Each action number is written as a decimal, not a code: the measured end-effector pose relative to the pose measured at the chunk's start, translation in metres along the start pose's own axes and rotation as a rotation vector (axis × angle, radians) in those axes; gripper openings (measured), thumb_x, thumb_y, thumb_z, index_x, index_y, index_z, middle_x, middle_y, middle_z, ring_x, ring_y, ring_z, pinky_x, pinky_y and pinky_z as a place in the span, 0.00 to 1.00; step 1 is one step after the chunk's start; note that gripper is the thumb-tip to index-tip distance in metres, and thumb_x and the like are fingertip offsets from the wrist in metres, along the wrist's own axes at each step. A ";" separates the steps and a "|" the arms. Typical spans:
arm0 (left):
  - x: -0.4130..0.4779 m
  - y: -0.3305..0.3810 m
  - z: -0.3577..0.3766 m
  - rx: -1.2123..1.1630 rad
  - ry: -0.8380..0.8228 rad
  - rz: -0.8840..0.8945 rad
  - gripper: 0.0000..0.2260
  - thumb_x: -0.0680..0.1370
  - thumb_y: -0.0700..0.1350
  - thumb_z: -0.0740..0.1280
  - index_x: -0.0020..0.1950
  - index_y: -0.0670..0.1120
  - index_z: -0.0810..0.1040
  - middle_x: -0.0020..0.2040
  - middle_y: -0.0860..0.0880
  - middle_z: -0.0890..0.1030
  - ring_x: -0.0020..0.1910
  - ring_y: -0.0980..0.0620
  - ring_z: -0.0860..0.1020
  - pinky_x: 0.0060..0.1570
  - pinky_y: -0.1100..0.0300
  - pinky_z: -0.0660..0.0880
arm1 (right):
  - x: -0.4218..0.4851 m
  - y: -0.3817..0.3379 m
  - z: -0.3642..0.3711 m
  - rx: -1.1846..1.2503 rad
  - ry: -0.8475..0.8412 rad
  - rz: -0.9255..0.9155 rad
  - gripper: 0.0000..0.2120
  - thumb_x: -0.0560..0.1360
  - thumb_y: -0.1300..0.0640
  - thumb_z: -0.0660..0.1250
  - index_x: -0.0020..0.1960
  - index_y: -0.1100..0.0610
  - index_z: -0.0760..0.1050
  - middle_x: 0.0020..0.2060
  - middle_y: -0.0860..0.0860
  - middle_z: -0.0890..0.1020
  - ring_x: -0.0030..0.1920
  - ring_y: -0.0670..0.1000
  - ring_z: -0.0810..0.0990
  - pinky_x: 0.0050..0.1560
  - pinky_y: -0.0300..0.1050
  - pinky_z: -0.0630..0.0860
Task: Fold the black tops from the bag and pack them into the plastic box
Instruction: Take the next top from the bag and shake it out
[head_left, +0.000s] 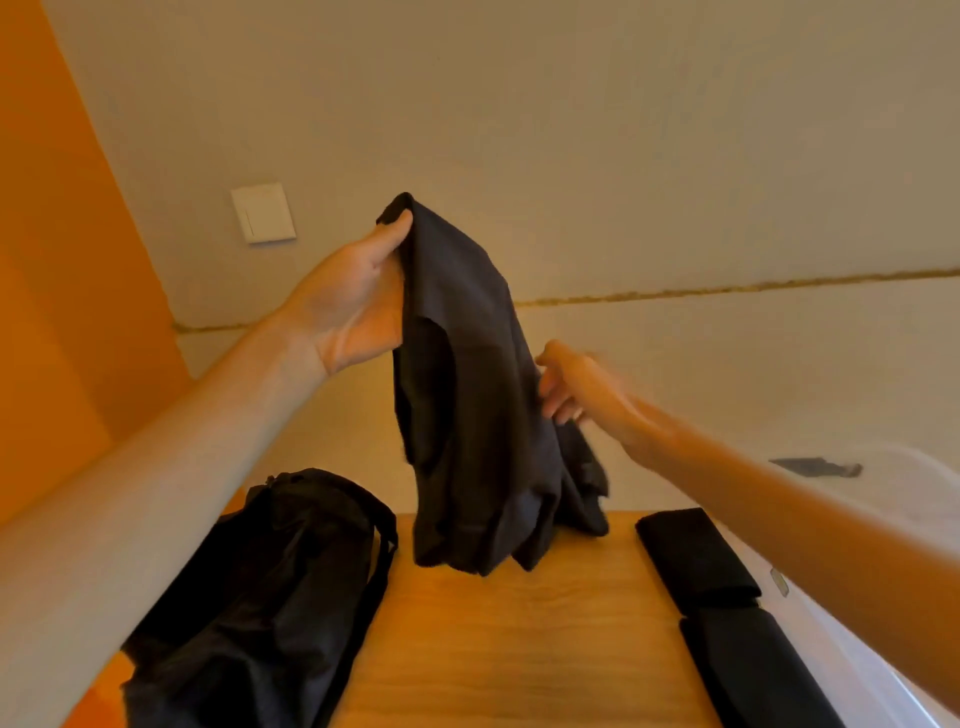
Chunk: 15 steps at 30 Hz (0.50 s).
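Holding a black top up above the wooden table, we grip its upper end in our left hand. Our right hand, blurred, curls against the top's right edge; whether it pinches the cloth, we cannot tell. The black bag lies below, to the left.

left hand holds black top up, hem over far edge of the tabletop. right hand blurred at its side, grip unclear. bag at left edge.
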<state>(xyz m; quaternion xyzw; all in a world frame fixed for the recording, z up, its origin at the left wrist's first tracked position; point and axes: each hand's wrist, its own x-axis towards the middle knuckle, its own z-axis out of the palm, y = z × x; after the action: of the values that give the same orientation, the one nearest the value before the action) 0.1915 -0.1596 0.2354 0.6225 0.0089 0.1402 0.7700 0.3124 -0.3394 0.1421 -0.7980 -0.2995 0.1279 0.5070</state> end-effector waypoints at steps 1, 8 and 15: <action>0.001 -0.001 0.002 -0.022 -0.019 0.013 0.20 0.86 0.54 0.54 0.71 0.43 0.74 0.64 0.42 0.82 0.64 0.44 0.81 0.60 0.49 0.80 | -0.009 -0.001 0.007 0.025 -0.122 0.083 0.28 0.79 0.32 0.55 0.46 0.56 0.77 0.42 0.54 0.83 0.45 0.53 0.81 0.50 0.48 0.75; 0.001 -0.006 -0.015 -0.126 -0.070 0.035 0.08 0.85 0.45 0.61 0.60 0.43 0.74 0.50 0.44 0.79 0.55 0.46 0.80 0.62 0.51 0.77 | -0.020 0.022 0.018 0.334 -0.491 0.066 0.16 0.79 0.46 0.68 0.54 0.60 0.81 0.47 0.55 0.85 0.50 0.53 0.82 0.64 0.53 0.75; -0.019 -0.046 -0.032 -0.203 0.077 -0.009 0.50 0.76 0.33 0.69 0.83 0.57 0.39 0.75 0.38 0.70 0.65 0.38 0.80 0.64 0.39 0.76 | -0.006 0.004 -0.007 0.665 -0.214 0.034 0.10 0.85 0.54 0.60 0.53 0.60 0.76 0.31 0.51 0.79 0.33 0.48 0.79 0.45 0.45 0.76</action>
<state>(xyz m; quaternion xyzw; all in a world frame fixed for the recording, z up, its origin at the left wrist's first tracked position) 0.1762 -0.1421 0.1811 0.5354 0.0271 0.1607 0.8287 0.3122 -0.3497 0.1414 -0.5761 -0.2798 0.3097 0.7027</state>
